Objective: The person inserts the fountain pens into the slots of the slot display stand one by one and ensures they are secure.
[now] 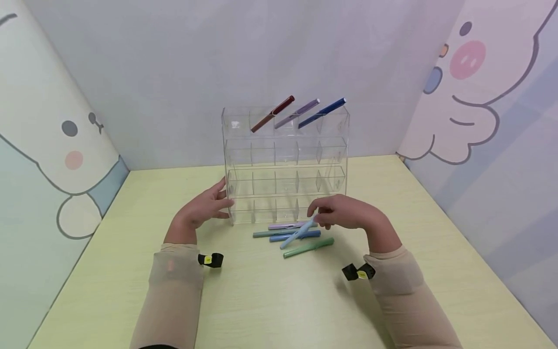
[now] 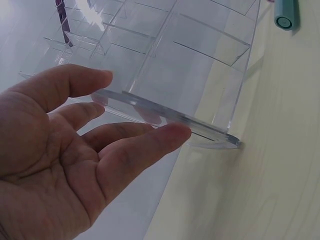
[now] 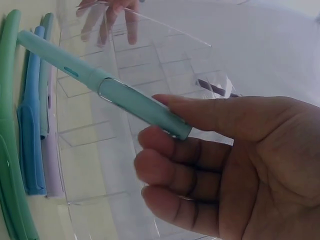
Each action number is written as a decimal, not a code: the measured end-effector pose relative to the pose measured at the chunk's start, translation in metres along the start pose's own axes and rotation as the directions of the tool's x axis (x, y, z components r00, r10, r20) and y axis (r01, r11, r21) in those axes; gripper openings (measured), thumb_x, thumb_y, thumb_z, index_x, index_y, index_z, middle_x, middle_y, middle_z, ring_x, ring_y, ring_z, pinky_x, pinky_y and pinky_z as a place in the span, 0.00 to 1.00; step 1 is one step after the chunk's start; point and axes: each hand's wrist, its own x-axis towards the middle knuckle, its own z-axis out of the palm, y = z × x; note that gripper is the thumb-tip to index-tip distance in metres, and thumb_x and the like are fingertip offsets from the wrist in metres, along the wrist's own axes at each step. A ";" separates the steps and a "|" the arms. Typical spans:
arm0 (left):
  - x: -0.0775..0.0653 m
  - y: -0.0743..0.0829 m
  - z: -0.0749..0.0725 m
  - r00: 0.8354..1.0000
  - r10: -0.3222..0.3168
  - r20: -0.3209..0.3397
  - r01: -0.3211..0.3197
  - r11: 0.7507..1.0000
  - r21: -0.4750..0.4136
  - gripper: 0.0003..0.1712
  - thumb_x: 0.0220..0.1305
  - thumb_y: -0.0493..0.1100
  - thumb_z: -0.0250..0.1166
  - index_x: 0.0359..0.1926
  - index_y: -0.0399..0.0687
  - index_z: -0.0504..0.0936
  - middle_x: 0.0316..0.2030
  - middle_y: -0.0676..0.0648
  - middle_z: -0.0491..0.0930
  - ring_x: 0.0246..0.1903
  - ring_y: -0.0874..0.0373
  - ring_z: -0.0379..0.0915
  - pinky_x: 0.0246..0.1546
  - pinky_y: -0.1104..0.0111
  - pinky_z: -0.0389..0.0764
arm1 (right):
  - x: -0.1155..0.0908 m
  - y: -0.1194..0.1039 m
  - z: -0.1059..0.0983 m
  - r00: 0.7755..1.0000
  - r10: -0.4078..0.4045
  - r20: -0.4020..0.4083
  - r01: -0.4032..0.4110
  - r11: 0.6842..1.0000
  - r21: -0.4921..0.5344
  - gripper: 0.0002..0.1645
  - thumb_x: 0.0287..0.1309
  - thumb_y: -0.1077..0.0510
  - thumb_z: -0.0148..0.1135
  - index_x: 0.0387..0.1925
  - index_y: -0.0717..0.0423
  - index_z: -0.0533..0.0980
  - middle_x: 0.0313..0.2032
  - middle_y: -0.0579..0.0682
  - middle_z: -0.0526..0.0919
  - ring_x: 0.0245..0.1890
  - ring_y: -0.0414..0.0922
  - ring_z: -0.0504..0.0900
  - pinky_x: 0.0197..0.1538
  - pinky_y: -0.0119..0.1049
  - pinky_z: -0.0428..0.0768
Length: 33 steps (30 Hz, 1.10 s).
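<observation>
A clear acrylic pen rack (image 1: 285, 167) stands upright on the table, with several tiers divided into compartments. My left hand (image 1: 204, 206) grips its left side panel low down, fingertips and thumb at the edge. My right hand (image 1: 346, 212) pinches a pale blue capped pen (image 1: 298, 234) by its cap end, between thumb and fingers; its other end slants down over the pens on the table. Those are a lilac pen (image 1: 279, 227), a grey-green pen (image 1: 267, 234), a blue pen (image 1: 310, 234) and a green pen (image 1: 308, 247), in front of the rack.
In the rack's top tier lean a dark red pen (image 1: 273, 114), a lavender pen (image 1: 298, 113) and a dark blue pen (image 1: 322, 113), tilted to the right. A pale wall (image 1: 174, 87) rises behind the table (image 1: 253, 300), with cartoon-printed panels on both sides.
</observation>
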 end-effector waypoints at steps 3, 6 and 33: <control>0.000 0.000 0.000 1.000 -0.004 0.000 0.004 1.000 0.002 0.47 0.74 0.38 0.53 0.77 0.77 0.35 0.75 0.38 0.53 0.68 0.37 0.62 0.59 0.46 0.75 | 0.002 -0.002 0.001 0.999 -0.041 -0.015 0.041 0.998 0.046 0.08 0.68 0.54 0.59 0.46 0.42 0.80 0.30 0.48 0.81 0.33 0.50 0.80 0.35 0.39 0.77; 0.000 0.000 0.000 1.000 -0.007 -0.002 0.007 1.000 0.001 0.47 0.74 0.39 0.53 0.77 0.76 0.34 0.75 0.39 0.53 0.68 0.38 0.61 0.59 0.46 0.75 | 0.004 -0.003 0.003 0.998 -0.064 -0.030 0.065 0.996 0.056 0.08 0.65 0.53 0.63 0.45 0.40 0.79 0.31 0.49 0.81 0.32 0.49 0.79 0.35 0.39 0.77; 0.000 0.001 0.000 1.000 0.001 -0.002 -0.001 1.000 0.009 0.47 0.74 0.38 0.53 0.76 0.79 0.35 0.75 0.39 0.53 0.68 0.37 0.60 0.59 0.45 0.74 | 0.005 -0.010 -0.001 0.873 -0.192 -0.448 0.319 0.920 0.227 0.17 0.68 0.57 0.59 0.56 0.51 0.71 0.39 0.52 0.85 0.37 0.52 0.86 0.46 0.42 0.86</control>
